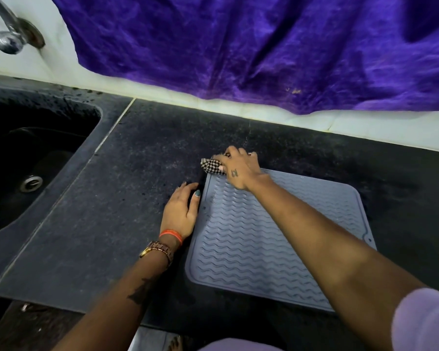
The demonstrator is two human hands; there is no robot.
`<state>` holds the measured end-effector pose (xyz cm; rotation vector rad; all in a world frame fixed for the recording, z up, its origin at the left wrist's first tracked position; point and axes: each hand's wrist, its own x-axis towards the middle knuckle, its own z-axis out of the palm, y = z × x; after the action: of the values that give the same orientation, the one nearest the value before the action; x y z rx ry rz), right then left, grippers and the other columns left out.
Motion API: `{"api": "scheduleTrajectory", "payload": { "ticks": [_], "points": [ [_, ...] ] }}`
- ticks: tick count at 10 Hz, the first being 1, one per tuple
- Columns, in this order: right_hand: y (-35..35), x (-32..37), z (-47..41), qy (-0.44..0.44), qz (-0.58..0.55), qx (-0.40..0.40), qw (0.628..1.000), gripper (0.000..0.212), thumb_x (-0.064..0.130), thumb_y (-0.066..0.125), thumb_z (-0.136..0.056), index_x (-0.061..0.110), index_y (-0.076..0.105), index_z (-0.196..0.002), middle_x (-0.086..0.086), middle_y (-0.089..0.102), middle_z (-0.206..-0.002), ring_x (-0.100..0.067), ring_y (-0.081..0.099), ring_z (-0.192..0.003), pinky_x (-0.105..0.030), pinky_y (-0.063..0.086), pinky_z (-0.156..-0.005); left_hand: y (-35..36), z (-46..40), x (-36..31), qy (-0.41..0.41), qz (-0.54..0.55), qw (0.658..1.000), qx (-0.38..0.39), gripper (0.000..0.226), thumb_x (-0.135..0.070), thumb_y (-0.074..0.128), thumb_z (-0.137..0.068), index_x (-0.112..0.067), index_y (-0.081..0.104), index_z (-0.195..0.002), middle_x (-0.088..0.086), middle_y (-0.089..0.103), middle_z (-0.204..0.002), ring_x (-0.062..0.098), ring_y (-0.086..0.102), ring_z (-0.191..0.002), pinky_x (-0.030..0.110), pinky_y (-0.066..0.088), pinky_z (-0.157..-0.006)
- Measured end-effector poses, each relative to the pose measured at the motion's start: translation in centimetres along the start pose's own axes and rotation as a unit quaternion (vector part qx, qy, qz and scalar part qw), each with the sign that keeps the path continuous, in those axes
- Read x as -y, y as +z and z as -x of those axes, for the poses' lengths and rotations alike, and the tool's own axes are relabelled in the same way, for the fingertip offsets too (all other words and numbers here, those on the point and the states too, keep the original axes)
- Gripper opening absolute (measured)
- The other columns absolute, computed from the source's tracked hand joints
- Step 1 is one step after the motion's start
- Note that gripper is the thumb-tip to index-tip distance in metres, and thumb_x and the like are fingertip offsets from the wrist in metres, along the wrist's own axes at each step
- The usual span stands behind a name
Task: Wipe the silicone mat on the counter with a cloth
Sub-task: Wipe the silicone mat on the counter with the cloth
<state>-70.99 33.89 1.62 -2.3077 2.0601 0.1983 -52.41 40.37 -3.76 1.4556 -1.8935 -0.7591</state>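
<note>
Two hands: right hand (241, 168) clenched round the checked cloth (211, 166); left hand (181, 211) flat, grasping nothing
Mat: silicone mat (271, 236) under that grip
Risk: mat may skid, since the left hand presses beside it

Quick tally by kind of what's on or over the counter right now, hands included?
Hands: 2, left hand flat at the mat's edge, right hand gripping the cloth
Silicone mat: 1
Checked cloth: 1
Purple fabric hanging behind: 1
Tap: 1
Sink: 1
Total: 7
</note>
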Motion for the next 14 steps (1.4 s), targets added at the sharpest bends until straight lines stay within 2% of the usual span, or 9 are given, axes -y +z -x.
{"api": "scheduleTrajectory", "payload": {
  "ticks": [2,3,4,7,10,11,12,13,14],
  "points": [
    [1.1,0.1,0.2,0.007,0.01,0.019,1.0,0.044,0.032,0.036,-0.098,0.031,0.026,-0.141,-0.009,0.026,-0.144,-0.033,0.031,-0.126,-0.055,0.032,-0.099,0.0,0.0,0.1,-0.006,-0.011,1.0,0.011,0.041,-0.03,0.04,-0.095,-0.011,0.052,-0.129,0.013,0.05,-0.137,0.022,0.035,-0.135,0.029,0.023,-0.111],
    [0.4,-0.3,-0.4,-0.001,0.024,0.03,0.999,0.044,0.029,0.043,-0.096,0.032,0.03,-0.138,-0.01,0.029,-0.14,-0.033,0.034,-0.124,-0.055,0.034,-0.097,0.0,-0.1,0.0,0.009,-0.027,1.0,0.008,0.036,-0.014,0.052,-0.09,-0.013,0.056,-0.126,0.012,0.05,-0.137,0.024,0.036,-0.135,0.03,0.022,-0.113],
    [0.3,0.1,-0.2,0.024,0.027,0.025,0.999,0.042,0.025,0.046,-0.094,0.029,0.034,-0.135,-0.011,0.03,-0.139,-0.033,0.035,-0.123,-0.055,0.034,-0.096,0.1,-0.1,0.0,0.038,-0.04,0.998,0.005,0.03,-0.008,0.058,-0.085,-0.01,0.065,-0.114,0.009,0.056,-0.13,0.026,0.038,-0.133,0.037,0.025,-0.115],
    [-0.1,-0.6,0.1,0.063,0.022,0.054,0.996,0.052,0.021,0.048,-0.092,0.028,0.029,-0.139,-0.012,0.028,-0.141,-0.033,0.034,-0.124,-0.051,0.035,-0.095,0.3,-0.1,0.2,0.039,-0.032,0.999,-0.005,0.026,-0.008,0.06,-0.084,-0.008,0.069,-0.108,0.009,0.058,-0.128,0.027,0.04,-0.132,0.041,0.028,-0.114],
    [-0.6,-2.5,1.0,0.099,0.011,0.081,0.992,0.051,0.033,0.044,-0.093,0.03,0.027,-0.141,-0.012,0.026,-0.144,-0.034,0.034,-0.125,-0.05,0.035,-0.096,0.2,-0.1,0.2,0.041,-0.036,0.998,0.0,0.026,-0.009,0.06,-0.084,-0.009,0.069,-0.109,0.009,0.058,-0.128,0.027,0.039,-0.132,0.041,0.027,-0.114],
    [-0.3,-3.5,1.9,0.117,-0.002,0.082,0.99,0.048,0.032,0.042,-0.095,0.028,0.028,-0.141,-0.013,0.027,-0.143,-0.034,0.035,-0.124,-0.05,0.035,-0.097,0.2,-0.1,0.2,0.04,-0.038,0.998,0.001,0.026,-0.009,0.06,-0.084,-0.009,0.068,-0.109,0.009,0.058,-0.128,0.027,0.039,-0.132,0.041,0.027,-0.114],
    [-0.7,-4.5,2.5,0.168,-0.015,0.08,0.982,0.048,0.034,0.046,-0.093,0.024,0.033,-0.138,-0.013,0.032,-0.138,-0.033,0.038,-0.12,-0.048,0.037,-0.092,0.2,-0.1,0.1,0.039,-0.041,0.998,0.0,0.026,-0.009,0.06,-0.084,-0.009,0.068,-0.109,0.009,0.058,-0.128,0.027,0.04,-0.132,0.039,0.026,-0.115],
    [-0.7,-4.5,3.1,0.207,-0.014,0.034,0.978,0.052,0.029,0.053,-0.089,0.021,0.035,-0.137,-0.014,0.036,-0.132,-0.032,0.039,-0.118,-0.047,0.037,-0.092,0.3,-0.1,0.1,0.04,-0.043,0.998,-0.002,0.025,-0.009,0.061,-0.084,-0.008,0.069,-0.108,0.009,0.059,-0.127,0.028,0.041,-0.131,0.039,0.026,-0.114],
    [-0.3,-2.7,2.8,0.157,-0.039,-0.031,0.986,0.051,0.027,0.053,-0.088,0.022,0.037,-0.136,-0.016,0.038,-0.13,-0.032,0.04,-0.116,-0.05,0.036,-0.093,0.4,-0.2,0.1,0.039,-0.046,0.998,-0.005,0.024,-0.008,0.062,-0.083,-0.008,0.069,-0.106,0.01,0.06,-0.126,0.028,0.042,-0.13,0.041,0.028,-0.113]
  ]
}}
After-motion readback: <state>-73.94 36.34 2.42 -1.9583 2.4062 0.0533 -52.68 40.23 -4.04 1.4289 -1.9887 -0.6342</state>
